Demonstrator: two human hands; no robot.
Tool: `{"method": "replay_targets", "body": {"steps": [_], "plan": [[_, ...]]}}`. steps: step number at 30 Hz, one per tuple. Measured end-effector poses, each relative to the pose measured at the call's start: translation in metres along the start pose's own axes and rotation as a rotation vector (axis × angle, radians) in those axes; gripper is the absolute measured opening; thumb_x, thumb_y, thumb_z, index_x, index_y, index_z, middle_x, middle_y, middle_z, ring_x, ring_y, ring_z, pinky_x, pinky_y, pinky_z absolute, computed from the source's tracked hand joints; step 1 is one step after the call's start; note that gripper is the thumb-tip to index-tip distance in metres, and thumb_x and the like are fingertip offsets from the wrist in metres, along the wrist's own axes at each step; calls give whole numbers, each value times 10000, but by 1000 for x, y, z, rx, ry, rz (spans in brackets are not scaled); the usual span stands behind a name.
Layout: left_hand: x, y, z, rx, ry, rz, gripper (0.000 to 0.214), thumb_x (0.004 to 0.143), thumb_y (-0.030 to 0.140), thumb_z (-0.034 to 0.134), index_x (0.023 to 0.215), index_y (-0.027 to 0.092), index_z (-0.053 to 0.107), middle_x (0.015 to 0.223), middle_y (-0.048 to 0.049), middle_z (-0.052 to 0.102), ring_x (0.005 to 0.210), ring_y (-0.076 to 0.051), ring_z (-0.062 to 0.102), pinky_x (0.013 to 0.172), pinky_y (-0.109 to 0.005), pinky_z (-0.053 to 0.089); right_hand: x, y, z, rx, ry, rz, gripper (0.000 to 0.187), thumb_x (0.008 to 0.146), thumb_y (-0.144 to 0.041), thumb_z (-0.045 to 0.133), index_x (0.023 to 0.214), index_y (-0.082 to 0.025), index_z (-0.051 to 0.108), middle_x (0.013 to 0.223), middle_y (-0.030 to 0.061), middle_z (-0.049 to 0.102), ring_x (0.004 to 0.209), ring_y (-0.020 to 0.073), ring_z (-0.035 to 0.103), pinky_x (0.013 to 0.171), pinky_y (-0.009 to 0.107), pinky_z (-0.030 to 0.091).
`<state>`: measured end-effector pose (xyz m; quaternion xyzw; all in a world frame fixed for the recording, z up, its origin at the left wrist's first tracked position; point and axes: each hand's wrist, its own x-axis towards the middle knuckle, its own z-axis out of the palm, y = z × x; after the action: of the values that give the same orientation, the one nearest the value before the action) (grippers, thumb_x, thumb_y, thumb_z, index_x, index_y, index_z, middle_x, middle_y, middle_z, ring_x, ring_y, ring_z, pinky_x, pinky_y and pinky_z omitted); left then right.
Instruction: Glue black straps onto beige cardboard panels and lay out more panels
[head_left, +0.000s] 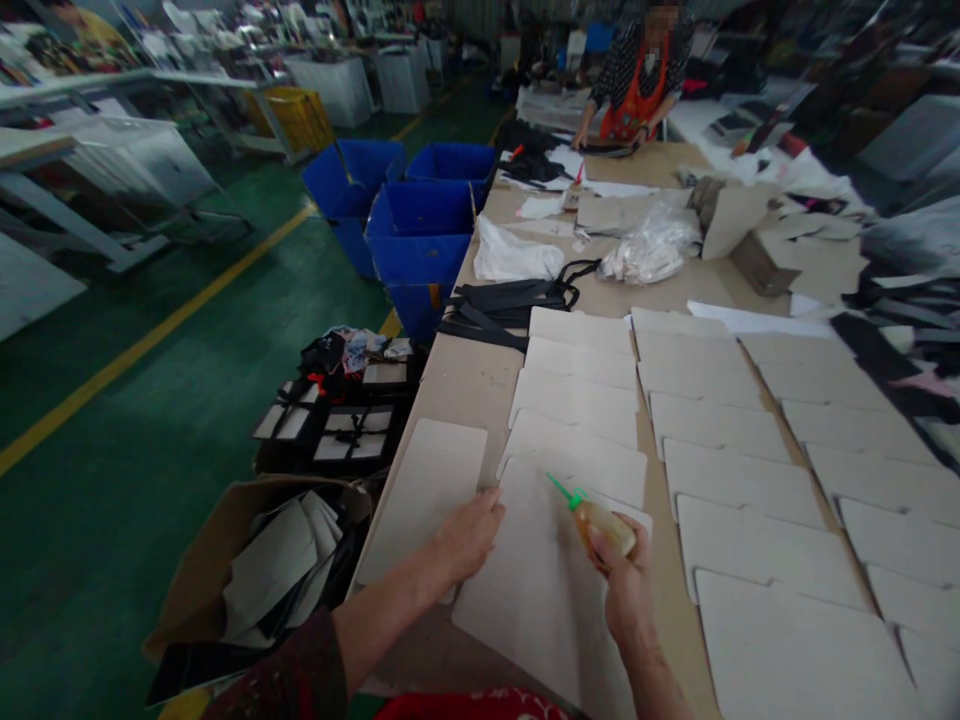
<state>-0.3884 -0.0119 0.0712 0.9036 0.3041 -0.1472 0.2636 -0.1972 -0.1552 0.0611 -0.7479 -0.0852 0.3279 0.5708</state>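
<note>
My right hand (pixel 626 570) is wrapped round a squeeze bottle (pixel 609 530) of yellowish-brown liquid, probably glue. Its thin green nozzle points up and left, above the nearest pale board sheet (pixel 540 590) of the left row. My left hand (pixel 469 540) lies over the left edge of that sheet, fingers loosely bent and apparently holding nothing. Beside it, a single board sheet (pixel 427 480) with rounded corners lies along the table's left edge, partly covered by my left hand and forearm.
Overlapping board sheets (pixel 757 540) run in rows to the right. Black straps (pixel 502 305) and plastic bags (pixel 656 240) lie farther back. A carton (pixel 199 560) of board pieces and blue bins (pixel 420 235) stand left of the table (pixel 465 385). A co-worker (pixel 637 80) works at the far end.
</note>
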Motion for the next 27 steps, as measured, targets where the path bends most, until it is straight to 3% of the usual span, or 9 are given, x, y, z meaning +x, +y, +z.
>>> {"method": "replay_targets", "body": {"steps": [4, 9, 12, 19, 27], "plan": [[21, 1, -11, 60, 59, -22, 289, 882, 143, 422, 1132, 168, 564, 1330, -137, 518, 1192, -265, 522, 1023, -395, 433, 32, -14, -44, 64, 148, -42, 604, 620, -511, 784, 1082, -242, 503, 867, -26, 603, 665, 141, 552, 583, 256, 447], [62, -3, -20, 111, 96, -14, 422, 870, 47, 335, 1229, 173, 517, 1440, -117, 443, 1293, -260, 415, 1077, -408, 359, 51, -32, -83, -234, 197, -125, 613, 624, -535, 770, 1089, -209, 539, 874, 1, 620, 751, 183, 580, 678, 306, 480], [73, -8, -21, 138, 75, -26, 449, 823, -10, 345, 1192, 160, 537, 1371, -118, 502, 1252, -237, 446, 1054, -377, 368, 52, -36, -87, -355, 162, -145, 587, 655, -552, 735, 1094, -211, 545, 848, 3, 623, 745, 195, 580, 677, 314, 480], [73, -6, -26, 182, 33, -39, 405, 792, -15, 376, 1119, 130, 564, 1231, -116, 558, 1144, -228, 486, 995, -333, 402, 56, -21, -80, -437, 79, -185, 553, 719, -541, 676, 1136, -214, 519, 929, 36, 631, 816, 222, 592, 719, 342, 480], [75, -3, -28, 187, 23, -76, 402, 775, -29, 363, 1064, 153, 575, 1211, -99, 559, 1140, -216, 485, 971, -325, 414, 64, -33, -76, -883, 34, -377, 365, 855, -475, 527, 1134, -239, 519, 1110, 55, 565, 873, 215, 596, 726, 343, 464]]}}
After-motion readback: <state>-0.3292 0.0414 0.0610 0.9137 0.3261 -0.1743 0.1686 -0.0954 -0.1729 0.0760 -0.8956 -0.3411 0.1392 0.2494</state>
